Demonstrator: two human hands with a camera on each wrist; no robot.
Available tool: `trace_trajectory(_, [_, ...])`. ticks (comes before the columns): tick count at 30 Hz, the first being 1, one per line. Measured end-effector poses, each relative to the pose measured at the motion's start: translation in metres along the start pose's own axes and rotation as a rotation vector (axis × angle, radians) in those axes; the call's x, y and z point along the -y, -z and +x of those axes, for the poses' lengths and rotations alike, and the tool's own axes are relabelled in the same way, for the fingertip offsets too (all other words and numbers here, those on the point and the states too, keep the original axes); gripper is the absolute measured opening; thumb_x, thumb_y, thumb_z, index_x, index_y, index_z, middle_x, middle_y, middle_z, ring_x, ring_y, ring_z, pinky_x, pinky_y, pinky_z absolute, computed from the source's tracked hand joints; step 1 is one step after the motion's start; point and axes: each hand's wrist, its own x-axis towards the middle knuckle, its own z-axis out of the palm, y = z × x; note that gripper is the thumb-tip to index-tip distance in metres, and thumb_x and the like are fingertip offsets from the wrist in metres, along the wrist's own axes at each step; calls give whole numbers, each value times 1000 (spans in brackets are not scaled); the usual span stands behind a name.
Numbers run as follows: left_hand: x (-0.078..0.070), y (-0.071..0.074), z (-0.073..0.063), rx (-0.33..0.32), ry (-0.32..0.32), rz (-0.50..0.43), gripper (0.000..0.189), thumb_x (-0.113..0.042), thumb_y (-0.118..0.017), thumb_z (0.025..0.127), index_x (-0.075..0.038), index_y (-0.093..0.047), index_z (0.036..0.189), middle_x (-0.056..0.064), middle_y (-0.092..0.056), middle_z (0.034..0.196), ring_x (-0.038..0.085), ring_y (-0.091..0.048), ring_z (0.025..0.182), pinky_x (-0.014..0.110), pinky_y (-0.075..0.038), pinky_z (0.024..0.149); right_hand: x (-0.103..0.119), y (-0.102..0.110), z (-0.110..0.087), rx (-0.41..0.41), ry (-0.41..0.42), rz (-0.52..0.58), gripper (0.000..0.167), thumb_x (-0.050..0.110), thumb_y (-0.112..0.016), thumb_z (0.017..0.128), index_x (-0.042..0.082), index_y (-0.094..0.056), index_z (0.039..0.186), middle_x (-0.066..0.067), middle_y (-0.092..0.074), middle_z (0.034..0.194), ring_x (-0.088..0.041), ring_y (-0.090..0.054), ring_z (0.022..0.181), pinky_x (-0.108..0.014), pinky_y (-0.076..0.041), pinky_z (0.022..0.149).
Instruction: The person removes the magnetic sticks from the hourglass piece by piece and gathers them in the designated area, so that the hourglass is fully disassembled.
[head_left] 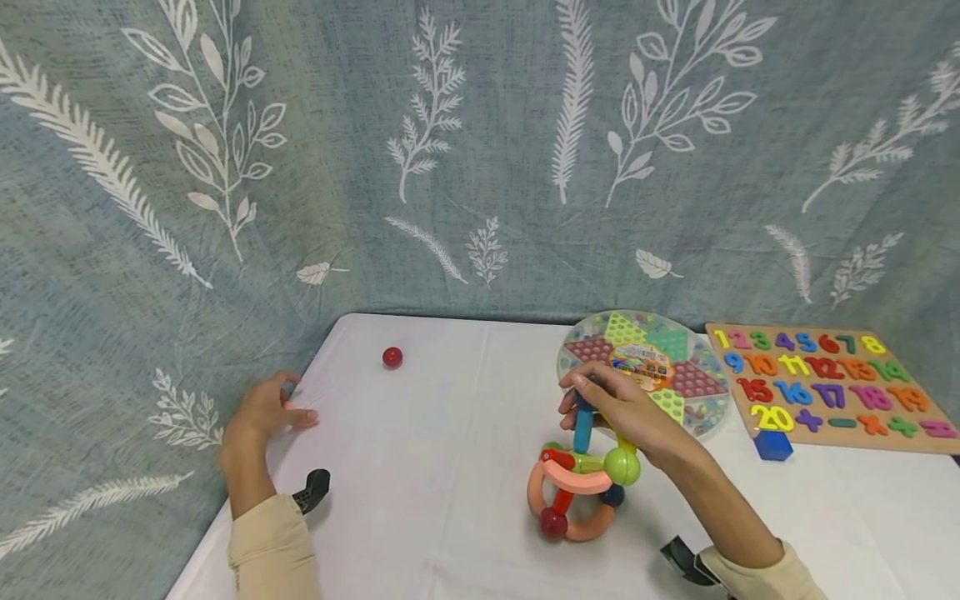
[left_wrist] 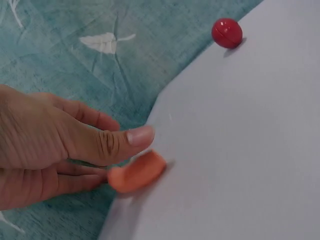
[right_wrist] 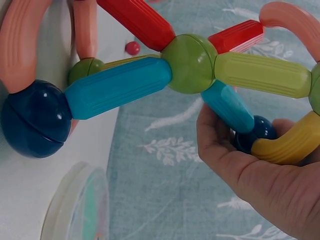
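The left hand (head_left: 257, 417), thumb and fingers loosely parted, meets an orange piece (left_wrist: 140, 174) at the tabletop (head_left: 450, 450)'s left edge; the right hand (head_left: 613, 406) grasps a stick-and-ball frame (head_left: 577, 481), well in from the far edge.

Left grip (head_left: 258, 410) parted, thumb (left_wrist: 141, 136) straight; right grip (head_left: 618, 407) curled.

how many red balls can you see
2: loose red ball toward the back of the white tabletop; lower red ball on the ball-and-rod structure. The structure may hide others.
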Motion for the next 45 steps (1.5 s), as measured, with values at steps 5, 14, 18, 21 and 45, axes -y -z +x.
trace_trajectory(5, [-25, 4, 3, -17, -31, 48, 81, -21, -84, 89, 11, -40, 149, 45, -40, 148, 60, -40, 136, 71, -35, 112, 2, -1, 1, -2, 5, 4, 40, 28, -42, 114, -7, -51, 132, -8, -68, 104, -11, -74, 90, -27, -60, 90])
trace_trajectory(14, [-119, -10, 8, -148, -406, -37, 57, -19, -79, 93, 4, -56, 140, 29, -60, 137, 46, -57, 127, 62, -47, 106, 2, -1, 1, -5, -6, 13, 39, 28, -42, 114, -6, -52, 131, -7, -68, 103, -10, -74, 90, -27, -61, 89])
trace_trajectory(18, [-164, -22, 2, -138, -587, -96, 49, -18, -79, 93, 0, -62, 136, 19, -69, 130, 36, -67, 121, 54, -54, 100, 1, -1, 0, -6, -6, 16, 39, 29, -42, 114, -5, -52, 131, -8, -68, 103, -10, -74, 89, -27, -61, 89])
trace_trajectory(21, [-197, -35, -8, -103, -743, -104, 44, -20, -79, 93, -4, -65, 133, 12, -72, 125, 28, -70, 116, 49, -56, 97, 2, -1, 1, -8, -11, 17, 39, 29, -42, 114, -5, -52, 131, -7, -68, 103, -10, -74, 89, -27, -60, 89])
trace_trajectory(45, [-299, -105, -70, 260, -1285, 156, 37, -38, -86, 85, -18, -70, 111, -12, -68, 95, 2, -55, 84, 18, -42, 89, 2, 1, 1, -12, 1, -22, 39, 33, -42, 114, 0, -55, 128, -3, -68, 106, -13, -69, 95, -27, -57, 88])
